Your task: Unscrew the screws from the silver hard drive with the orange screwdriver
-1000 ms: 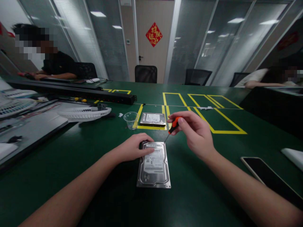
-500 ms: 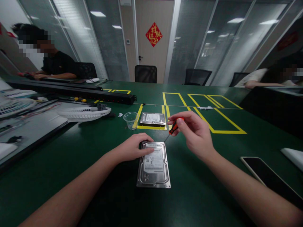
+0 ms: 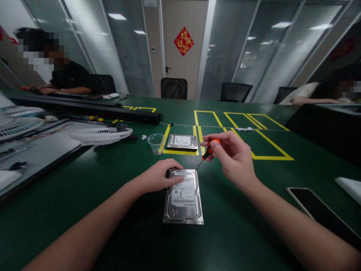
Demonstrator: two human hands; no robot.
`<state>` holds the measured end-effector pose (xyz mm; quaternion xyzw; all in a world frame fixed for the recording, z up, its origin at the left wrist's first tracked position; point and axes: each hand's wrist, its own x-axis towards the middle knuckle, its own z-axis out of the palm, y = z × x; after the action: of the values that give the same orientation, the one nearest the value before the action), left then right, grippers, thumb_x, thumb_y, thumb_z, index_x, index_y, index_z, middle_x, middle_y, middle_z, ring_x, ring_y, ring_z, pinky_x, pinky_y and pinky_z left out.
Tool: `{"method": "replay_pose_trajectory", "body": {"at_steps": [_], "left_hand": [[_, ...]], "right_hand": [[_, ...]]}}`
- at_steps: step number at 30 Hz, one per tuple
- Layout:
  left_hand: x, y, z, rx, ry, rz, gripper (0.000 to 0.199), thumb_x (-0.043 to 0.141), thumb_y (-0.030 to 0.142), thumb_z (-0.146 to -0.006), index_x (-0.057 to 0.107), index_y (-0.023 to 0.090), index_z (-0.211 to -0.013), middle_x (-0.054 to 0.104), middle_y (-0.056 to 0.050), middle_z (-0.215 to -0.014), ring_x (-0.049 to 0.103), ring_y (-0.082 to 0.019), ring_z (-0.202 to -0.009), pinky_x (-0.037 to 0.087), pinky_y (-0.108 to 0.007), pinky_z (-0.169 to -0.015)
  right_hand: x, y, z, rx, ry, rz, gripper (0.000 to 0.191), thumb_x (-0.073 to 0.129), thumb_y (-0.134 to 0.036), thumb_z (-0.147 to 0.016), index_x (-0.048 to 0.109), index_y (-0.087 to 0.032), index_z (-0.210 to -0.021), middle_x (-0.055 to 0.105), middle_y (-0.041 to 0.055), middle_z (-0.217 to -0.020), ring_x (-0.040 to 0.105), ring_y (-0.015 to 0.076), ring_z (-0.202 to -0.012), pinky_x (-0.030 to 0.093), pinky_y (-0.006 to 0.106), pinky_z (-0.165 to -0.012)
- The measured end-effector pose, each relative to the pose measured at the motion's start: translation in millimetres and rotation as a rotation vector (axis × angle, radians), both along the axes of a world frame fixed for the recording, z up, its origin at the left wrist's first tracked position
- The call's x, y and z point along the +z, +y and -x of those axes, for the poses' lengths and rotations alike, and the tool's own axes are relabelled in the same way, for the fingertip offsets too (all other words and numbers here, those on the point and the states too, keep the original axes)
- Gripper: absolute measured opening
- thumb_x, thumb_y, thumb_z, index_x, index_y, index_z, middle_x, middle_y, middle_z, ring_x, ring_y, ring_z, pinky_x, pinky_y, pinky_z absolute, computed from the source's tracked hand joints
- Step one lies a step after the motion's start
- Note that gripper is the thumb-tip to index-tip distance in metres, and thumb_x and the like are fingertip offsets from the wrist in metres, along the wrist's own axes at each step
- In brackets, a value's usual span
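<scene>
A silver hard drive lies label-up on the green table in front of me. My left hand grips its far left corner, thumb over the label and fingers along the far edge. Between the thumb and fingers of my right hand is an orange and black screwdriver, held at a slant. Its thin shaft points down to the drive's far right corner, where the tip appears to touch. Beyond them, a second hard drive lies inside a yellow taped box, and a clear plastic cup stands left of it.
On the left are a white fan grille and a long black power strip. A phone lies to the right, near my forearm. One person sits at the far left, another at the far right beside a black box.
The screwdriver handle has turned slightly in my right hand, and those fingers have shifted a little. My left hand and the hard drive have stayed in place.
</scene>
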<state>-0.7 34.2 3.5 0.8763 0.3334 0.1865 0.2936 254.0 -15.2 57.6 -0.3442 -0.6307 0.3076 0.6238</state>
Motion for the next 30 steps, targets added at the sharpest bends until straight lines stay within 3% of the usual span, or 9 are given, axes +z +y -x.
{"method": "replay_pose_trajectory", "body": {"at_steps": [6, 14, 23, 30], "left_hand": [[0.7, 0.1, 0.4, 0.001, 0.003, 0.008, 0.032, 0.073, 0.044, -0.098, 0.075, 0.024, -0.122, 0.076, -0.008, -0.123, 0.071, -0.028, -0.112, 0.055, -0.041, -0.098], [0.1, 0.4, 0.5, 0.004, 0.010, 0.010, 0.032, 0.074, 0.043, -0.098, 0.075, 0.024, -0.123, 0.076, -0.008, -0.123, 0.071, -0.028, -0.113, 0.054, -0.041, -0.098], [0.0, 0.2, 0.4, -0.006, 0.001, 0.004, 0.031, 0.073, 0.043, -0.098, 0.075, 0.023, -0.122, 0.076, -0.008, -0.122, 0.071, -0.028, -0.112, 0.054, -0.040, -0.098], [-2.3, 0.8, 0.9, 0.002, 0.000, -0.003, 0.031, 0.074, 0.043, -0.098, 0.075, 0.023, -0.121, 0.076, -0.008, -0.121, 0.071, -0.028, -0.112, 0.054, -0.041, -0.097]], "right_hand": [[0.9, -0.5, 1.3, 0.017, -0.024, -0.026, 0.016, 0.077, -0.033, -0.099, 0.068, -0.024, -0.107, 0.077, 0.0059, -0.104, 0.078, 0.0205, -0.091, 0.066, 0.026, -0.057], [-0.7, 0.9, -3.8, 0.091, -0.007, 0.013, 0.020, 0.062, -0.034, -0.107, 0.078, -0.025, -0.114, 0.077, 0.0075, -0.114, 0.075, 0.0201, -0.092, 0.069, 0.033, -0.068], [0.4, 0.7, 0.5, -0.005, 0.016, -0.007, 0.018, 0.080, -0.036, -0.097, 0.071, -0.021, -0.103, 0.080, 0.0082, -0.110, 0.078, 0.0190, -0.085, 0.067, 0.027, -0.056], [-1.0, 0.8, 0.3, 0.081, 0.007, -0.036, 0.014, 0.074, -0.031, -0.101, 0.072, -0.024, -0.112, 0.077, 0.0053, -0.107, 0.077, 0.0178, -0.085, 0.067, 0.028, -0.061]]}}
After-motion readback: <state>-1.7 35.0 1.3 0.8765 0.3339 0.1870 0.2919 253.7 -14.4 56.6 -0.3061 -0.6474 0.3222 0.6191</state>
